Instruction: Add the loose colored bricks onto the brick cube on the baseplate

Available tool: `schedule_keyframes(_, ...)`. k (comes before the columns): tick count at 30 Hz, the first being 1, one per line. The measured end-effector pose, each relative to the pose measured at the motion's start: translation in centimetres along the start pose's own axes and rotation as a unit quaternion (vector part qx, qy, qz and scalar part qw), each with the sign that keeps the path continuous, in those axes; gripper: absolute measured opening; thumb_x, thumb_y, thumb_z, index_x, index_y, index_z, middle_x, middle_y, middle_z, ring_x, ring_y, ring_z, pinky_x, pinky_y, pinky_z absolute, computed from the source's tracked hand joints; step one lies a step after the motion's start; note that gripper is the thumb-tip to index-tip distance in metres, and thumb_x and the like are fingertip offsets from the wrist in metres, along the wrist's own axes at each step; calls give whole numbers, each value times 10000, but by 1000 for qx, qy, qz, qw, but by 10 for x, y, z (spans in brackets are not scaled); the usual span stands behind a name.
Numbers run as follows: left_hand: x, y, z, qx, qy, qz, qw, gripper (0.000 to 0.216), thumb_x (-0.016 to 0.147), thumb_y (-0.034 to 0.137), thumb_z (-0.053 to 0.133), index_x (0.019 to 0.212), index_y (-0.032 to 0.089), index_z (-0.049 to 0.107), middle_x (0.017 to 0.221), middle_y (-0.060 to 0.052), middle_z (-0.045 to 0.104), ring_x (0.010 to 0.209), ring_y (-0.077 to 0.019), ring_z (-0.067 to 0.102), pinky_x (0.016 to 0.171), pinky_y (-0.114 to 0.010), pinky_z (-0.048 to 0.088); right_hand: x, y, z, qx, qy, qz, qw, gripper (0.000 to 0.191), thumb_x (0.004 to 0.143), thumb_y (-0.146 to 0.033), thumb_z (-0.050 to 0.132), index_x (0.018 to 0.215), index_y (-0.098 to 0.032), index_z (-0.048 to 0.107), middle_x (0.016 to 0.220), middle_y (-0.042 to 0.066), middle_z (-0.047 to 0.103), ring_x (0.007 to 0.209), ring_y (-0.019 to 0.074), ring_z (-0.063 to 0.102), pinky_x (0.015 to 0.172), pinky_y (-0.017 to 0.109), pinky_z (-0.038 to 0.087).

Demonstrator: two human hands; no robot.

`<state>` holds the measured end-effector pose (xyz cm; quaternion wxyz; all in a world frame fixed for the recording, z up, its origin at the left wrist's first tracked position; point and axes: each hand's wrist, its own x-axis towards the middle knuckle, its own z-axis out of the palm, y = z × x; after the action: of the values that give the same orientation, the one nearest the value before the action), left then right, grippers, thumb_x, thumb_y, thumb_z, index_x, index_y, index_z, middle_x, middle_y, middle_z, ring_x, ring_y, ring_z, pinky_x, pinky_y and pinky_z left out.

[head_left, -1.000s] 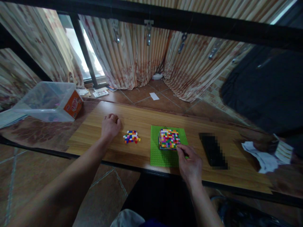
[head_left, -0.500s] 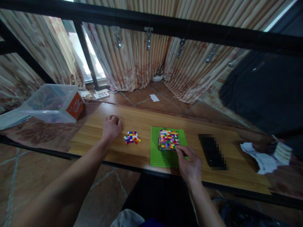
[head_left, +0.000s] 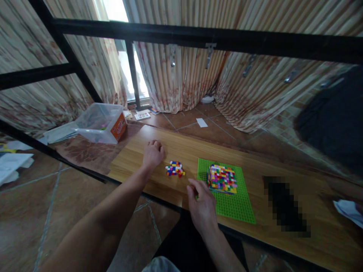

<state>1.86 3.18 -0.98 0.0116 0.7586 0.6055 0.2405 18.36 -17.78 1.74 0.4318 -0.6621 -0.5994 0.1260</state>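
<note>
Can see a multicoloured rectangular block of plastic bricks [head_left: 222, 178] sitting on a flat green studded plastic baseplate [head_left: 238, 210], on a brown wooden worktop [head_left: 170, 192]. Find the right hand [head_left: 202, 203] at the block's eight o'clock, with grip apart at thumb and forefinger. Notice at nine o'clock a small cluster of coloured bricks [head_left: 175, 169], with the left hand [head_left: 153, 155] resting at its ten o'clock; cannot tell that grip's state. Spot a clear plastic box [head_left: 118, 128] farther out at ten o'clock.
</note>
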Motion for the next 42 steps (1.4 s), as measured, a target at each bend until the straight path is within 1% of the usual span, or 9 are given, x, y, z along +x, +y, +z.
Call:
schedule_keyframes(4,-1,0,0,-6,4,-7,1000,228,876,260,465,968,175,655,1078,-113,656,1055,-269,553,974,-395,431,27,8,20,-87,-33,26,995,287,918,-216,481,1134,-126,647,1017,126,659,928,242,629,832,366,501)
schedule_keyframes(8,-1,1,0,-13,2,-13,1000,221,873,254,475,975,178,657,1087,-108,656,1062,-264,551,988,-396,427,43,10,26,-144,-80,24,986,243,904,-200,512,1083,-159,671,998,111,653,974,249,610,870,349,461)
schedule_keyframes(12,-1,1,0,-17,5,-14,1000,224,874,250,475,979,174,657,1111,-110,652,1074,-264,545,998,-392,423,46,10,30,-148,-101,28,983,185,904,-194,513,948,-183,692,945,90,645,920,223,608,832,316,448)
schedule_keyframes(17,-1,0,0,-23,5,-11,1000,229,872,255,473,981,175,658,1104,-113,651,1076,-268,545,991,-396,424,36,10,25,-89,-67,14,994,213,912,-200,459,871,-192,668,867,60,642,838,198,606,772,304,449)
schedule_keyframes(21,0,-1,0,-27,1,-3,1000,246,867,261,465,996,178,658,1094,-113,652,1067,-271,551,994,-407,421,15,5,11,-4,-20,28,999,194,915,-239,477,929,-192,665,868,55,663,793,182,623,740,296,476)
schedule_keyframes(25,1,-2,1,-17,1,-10,1000,273,862,277,461,1021,178,660,1115,-113,647,1081,-279,546,992,-411,421,-14,0,-9,76,-4,62,995,192,920,-273,503,967,-213,679,903,49,696,793,170,654,703,275,515)
schedule_keyframes(31,3,-1,-2,-7,-5,-4,1000,272,857,283,443,967,174,667,1099,-122,652,1072,-283,553,1000,-407,415,-45,4,-43,111,30,112,987,235,926,-292,521,1050,-236,713,1027,74,719,914,190,689,737,281,556)
schedule_keyframes(37,4,-1,-3,-7,-4,-5,1000,291,841,303,443,978,173,665,1097,-125,654,1067,-286,557,1001,-409,412,-48,37,-81,71,103,159,979,234,883,-364,598,1015,-225,732,1013,66,739,927,204,692,810,327,552)
schedule_keyframes(42,6,0,-5,-4,-12,-13,1000,308,834,328,441,996,186,661,1122,-120,655,1087,-296,551,997,-410,412,-32,58,-95,71,189,205,958,291,835,-433,636,976,-201,741,964,75,747,833,200,690,740,332,555)
